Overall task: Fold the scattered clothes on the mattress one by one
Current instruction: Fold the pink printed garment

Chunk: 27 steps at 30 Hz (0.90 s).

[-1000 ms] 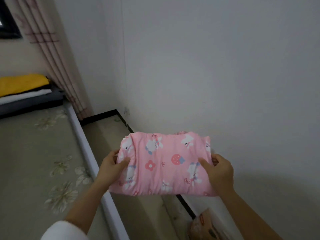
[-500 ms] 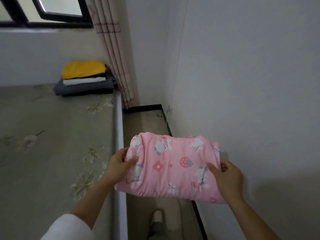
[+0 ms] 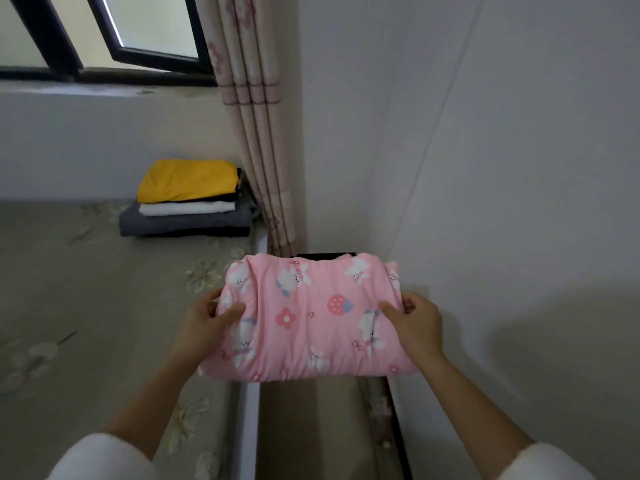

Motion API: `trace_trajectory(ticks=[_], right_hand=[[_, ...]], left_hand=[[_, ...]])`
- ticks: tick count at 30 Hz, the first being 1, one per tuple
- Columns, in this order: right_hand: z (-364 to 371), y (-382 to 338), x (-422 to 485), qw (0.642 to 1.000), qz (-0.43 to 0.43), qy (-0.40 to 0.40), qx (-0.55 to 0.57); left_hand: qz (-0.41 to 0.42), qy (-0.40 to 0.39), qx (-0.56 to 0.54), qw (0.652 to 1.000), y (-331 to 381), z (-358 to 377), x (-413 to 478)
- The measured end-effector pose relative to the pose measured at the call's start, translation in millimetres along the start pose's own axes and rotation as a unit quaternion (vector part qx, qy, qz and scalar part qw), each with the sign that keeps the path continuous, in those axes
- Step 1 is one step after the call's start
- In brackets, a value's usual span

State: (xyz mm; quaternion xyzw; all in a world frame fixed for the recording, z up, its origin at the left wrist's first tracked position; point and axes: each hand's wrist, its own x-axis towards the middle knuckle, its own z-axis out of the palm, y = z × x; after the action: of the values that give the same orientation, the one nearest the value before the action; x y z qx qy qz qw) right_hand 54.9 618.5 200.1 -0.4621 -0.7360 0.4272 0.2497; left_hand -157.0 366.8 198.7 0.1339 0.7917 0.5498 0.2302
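Near side of yellow-topped folded-clothes stack [image 3: 188, 199], left hand [image 3: 204, 323] and right hand [image 3: 419, 327] each grip the folded pink rabbit-print garment [image 3: 311, 317]; folding looks done, next probably set it atop.

Folded garment [image 3: 311, 317]: pink, printed with white bunnies, red strawberries and flowers. Stack [image 3: 188, 199]: yellow top, then white, grey, black at bottom. Mattress [image 3: 86, 306]: grey-green with pale flowers; curtain [image 3: 254, 116]: beige-pink with darker stripes.

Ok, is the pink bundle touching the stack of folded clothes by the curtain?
Apart. The head view shows bare mattress between the stack and the pink bundle, which the left hand and right hand hold.
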Motion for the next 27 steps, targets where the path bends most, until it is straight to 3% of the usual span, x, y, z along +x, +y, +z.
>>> trace_trajectory(ticks=[18, 27], right_hand=[[190, -137, 349, 0.983, -0.061, -0.170, -0.038], [332, -213, 424, 0.956, -0.078, -0.281, -0.024]], left_hand=[[-0.025, 0.151, 0.027, 0.988, 57, -6, 325], [-0.068, 0.243, 0.053, 0.966, 66, -89, 433]])
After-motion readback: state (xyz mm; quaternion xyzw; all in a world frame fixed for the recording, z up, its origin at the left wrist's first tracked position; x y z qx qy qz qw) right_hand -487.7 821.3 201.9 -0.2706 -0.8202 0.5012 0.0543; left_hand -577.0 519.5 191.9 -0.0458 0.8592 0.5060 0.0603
